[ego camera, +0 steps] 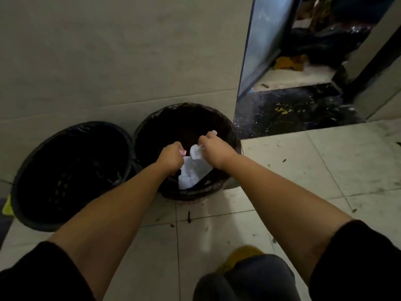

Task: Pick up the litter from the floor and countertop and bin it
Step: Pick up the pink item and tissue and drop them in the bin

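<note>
Both hands are out over the right-hand bin (230, 135) at this point, so I'd say this load of litter is basically at the drop stage. Left hand (171, 158) is curled shut on something small and pink, can't tell what it is, and its lower fingers look like they're also pinching the edge of the white crumpled paper (193, 170). Right hand (213, 148) is closed on the top of that same paper, little finger sticking out a bit. The wad hangs between them, already below the rim and inside the black liner, so it just needs letting go. What's left, as far as I can judge: the floor tiles (303, 170) near the bins have dark bits and scraps scattered about, and the dark strip by the doorway (293, 111) is speckled with debris too. No countertop in view, so no idea how that part stands. Second bin (21, 170) on the left sits just beside the first one. Arms are both stretched forward and down, forearms bare, wrists angled in toward each other.
</note>
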`<state>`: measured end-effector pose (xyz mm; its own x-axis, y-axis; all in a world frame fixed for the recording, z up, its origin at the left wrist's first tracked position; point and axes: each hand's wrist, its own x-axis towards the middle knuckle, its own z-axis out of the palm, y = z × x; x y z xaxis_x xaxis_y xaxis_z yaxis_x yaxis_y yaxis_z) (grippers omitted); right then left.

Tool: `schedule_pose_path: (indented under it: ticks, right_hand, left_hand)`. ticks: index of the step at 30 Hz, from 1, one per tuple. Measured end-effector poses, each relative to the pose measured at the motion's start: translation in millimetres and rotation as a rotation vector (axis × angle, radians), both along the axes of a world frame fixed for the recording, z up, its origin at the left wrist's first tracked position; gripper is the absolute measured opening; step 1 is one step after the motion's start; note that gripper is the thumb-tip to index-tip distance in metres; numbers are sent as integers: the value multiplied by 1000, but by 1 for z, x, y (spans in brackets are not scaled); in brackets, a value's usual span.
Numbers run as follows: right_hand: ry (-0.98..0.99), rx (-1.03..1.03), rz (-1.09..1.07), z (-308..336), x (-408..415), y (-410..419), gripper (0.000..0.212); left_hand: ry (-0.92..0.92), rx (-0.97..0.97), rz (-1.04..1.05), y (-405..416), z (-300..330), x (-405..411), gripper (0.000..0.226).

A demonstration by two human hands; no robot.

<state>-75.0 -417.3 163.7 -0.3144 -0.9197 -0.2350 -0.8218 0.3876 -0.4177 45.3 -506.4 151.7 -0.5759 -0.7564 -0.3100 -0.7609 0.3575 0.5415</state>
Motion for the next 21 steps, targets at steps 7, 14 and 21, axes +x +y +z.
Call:
schedule_pose_path:
  ticks: [7,14,21]
  right_hand:
    - [-11,465,94,-29,5,-16,73]
    - [61,60,-59,39,-23,5,65]
    - [194,2,-483,95,-77,168,57]
  left_hand:
    - [-420,321,-209,-7,-18,-1,64]
    - [-219,94,-161,-3,27,-28,64]
    - [19,-154,-468,106,101,-124,57]
